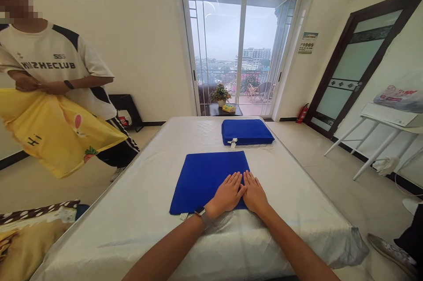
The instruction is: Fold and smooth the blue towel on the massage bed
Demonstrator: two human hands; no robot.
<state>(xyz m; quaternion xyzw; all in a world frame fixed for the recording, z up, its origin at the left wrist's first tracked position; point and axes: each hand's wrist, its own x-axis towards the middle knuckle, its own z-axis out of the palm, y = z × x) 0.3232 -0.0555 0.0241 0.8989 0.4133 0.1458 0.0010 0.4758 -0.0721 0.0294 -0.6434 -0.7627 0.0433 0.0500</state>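
A flat blue cloth (206, 179) lies spread on the plastic-covered bed (139, 197), with a small white tag at its near edge. My left hand (227, 193) rests flat on the cloth's right part, fingers stretched out. Beside it, my right hand (255, 192) lies palm down along the cloth's right edge, its fingers extended too. The two hands touch or nearly touch at the thumbs, and neither grips anything. Farther back on the bed sits a stack of folded blue cloths (247, 132) with a white label hanging from its front.
On the left, a person (59, 60) holds up a yellow printed cloth (56, 131). Piled fabric (33, 237) lies beside the bed's left edge. A white table (390, 115) stands at right. Another person's shoe (393, 250) shows at lower right. Beyond the bed are a small dark table (214, 111) and sliding doors.
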